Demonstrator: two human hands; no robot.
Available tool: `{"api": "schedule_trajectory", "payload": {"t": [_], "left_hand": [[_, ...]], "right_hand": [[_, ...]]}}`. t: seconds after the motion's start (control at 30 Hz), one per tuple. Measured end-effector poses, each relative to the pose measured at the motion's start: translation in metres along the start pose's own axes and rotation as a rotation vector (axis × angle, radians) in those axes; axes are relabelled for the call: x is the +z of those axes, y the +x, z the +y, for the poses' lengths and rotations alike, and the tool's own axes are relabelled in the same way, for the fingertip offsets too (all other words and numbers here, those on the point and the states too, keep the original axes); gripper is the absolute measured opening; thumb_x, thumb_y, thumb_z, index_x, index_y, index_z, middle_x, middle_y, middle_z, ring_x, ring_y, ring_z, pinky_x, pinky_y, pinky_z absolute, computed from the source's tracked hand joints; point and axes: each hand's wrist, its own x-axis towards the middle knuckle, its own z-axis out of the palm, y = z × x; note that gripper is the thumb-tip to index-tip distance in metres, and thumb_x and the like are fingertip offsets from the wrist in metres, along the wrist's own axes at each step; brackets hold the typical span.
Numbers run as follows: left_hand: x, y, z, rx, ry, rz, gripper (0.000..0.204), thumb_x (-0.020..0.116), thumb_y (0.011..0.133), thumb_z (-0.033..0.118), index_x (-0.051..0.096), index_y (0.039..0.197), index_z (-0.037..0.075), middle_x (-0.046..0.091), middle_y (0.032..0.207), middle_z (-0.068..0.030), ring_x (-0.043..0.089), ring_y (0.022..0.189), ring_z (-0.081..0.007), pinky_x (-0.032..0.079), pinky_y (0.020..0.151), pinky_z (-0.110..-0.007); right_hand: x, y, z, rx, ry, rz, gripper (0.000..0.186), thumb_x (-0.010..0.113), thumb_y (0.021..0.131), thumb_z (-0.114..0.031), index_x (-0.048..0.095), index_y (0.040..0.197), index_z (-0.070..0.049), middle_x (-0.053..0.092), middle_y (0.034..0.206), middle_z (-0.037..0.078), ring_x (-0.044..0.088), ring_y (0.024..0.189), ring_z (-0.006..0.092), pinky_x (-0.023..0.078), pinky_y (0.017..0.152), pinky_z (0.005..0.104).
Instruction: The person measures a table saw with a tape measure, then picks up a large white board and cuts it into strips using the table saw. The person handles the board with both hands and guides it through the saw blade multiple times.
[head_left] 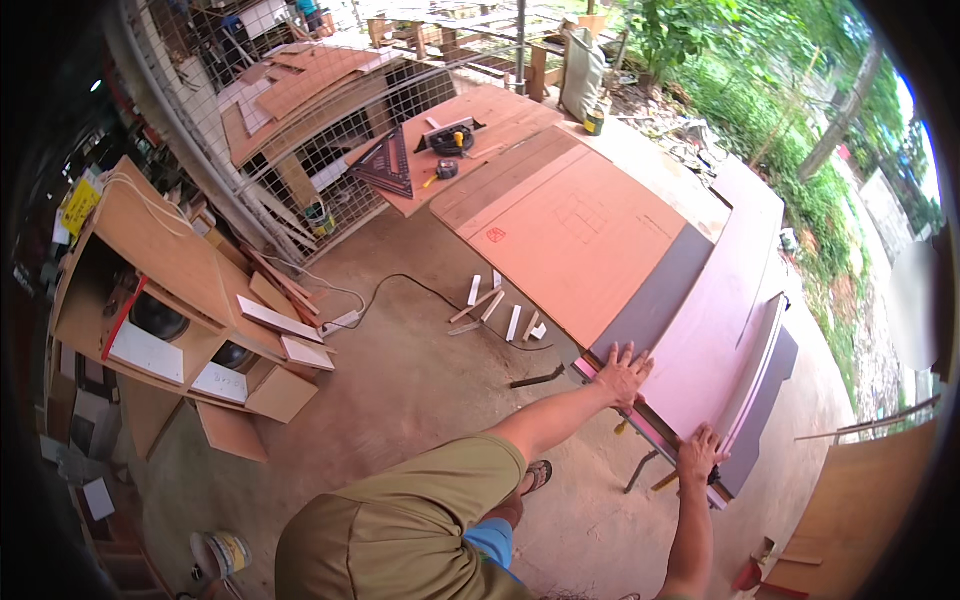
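Both hands, left hand and right hand, press flat with fingers spread on the near end of a pink board lying on stacked sheets. Leftward, an open wooden cabinet holds white panels in its compartments.

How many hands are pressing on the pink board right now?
2. The left hand lies flat on the near end of the pink board, at its left corner; the right hand presses the same end further right.
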Motion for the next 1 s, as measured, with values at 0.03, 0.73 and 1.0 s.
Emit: {"api": "schedule_trajectory", "payload": {"t": [0.03,0.73,1.0], "left_hand": [[-0.001,-0.001,0.000,-0.007,-0.029,0.005,0.103,0.063,0.093,0.061,0.017,0.167,0.005,0.019,0.174,-0.0186,0.012,0.157,-0.0538,0.013,0.123,-0.073],[0.010,0.006,-0.004,-0.006,0.001,0.099,0.093,0.064,0.093,0.048,0.023,0.167,0.008,0.024,0.173,-0.0148,0.016,0.157,-0.0507,0.011,0.124,-0.071],[0.004,0.011,-0.003,0.034,-0.043,0.099,0.094,0.066,0.088,0.043,0.025,0.166,0.010,0.025,0.173,-0.0126,0.015,0.158,-0.0502,0.008,0.125,-0.070]], "right_hand": [[-0.007,0.001,-0.003,-0.016,0.006,-0.009,0.080,0.059,0.097,-0.059,0.047,0.155,-0.005,0.037,0.162,0.004,0.036,0.147,0.0288,0.024,0.114,0.0796],[-0.016,0.013,-0.132,-0.380,0.893,0.569,0.054,0.055,0.102,-0.028,0.051,0.149,0.001,0.047,0.157,0.024,0.045,0.146,0.0384,0.029,0.122,0.0588],[-0.030,0.050,-0.150,-0.249,0.815,0.620,0.046,0.050,0.103,-0.033,0.064,0.136,-0.004,0.055,0.152,0.021,0.051,0.142,0.0348,0.032,0.121,0.0542]]}}
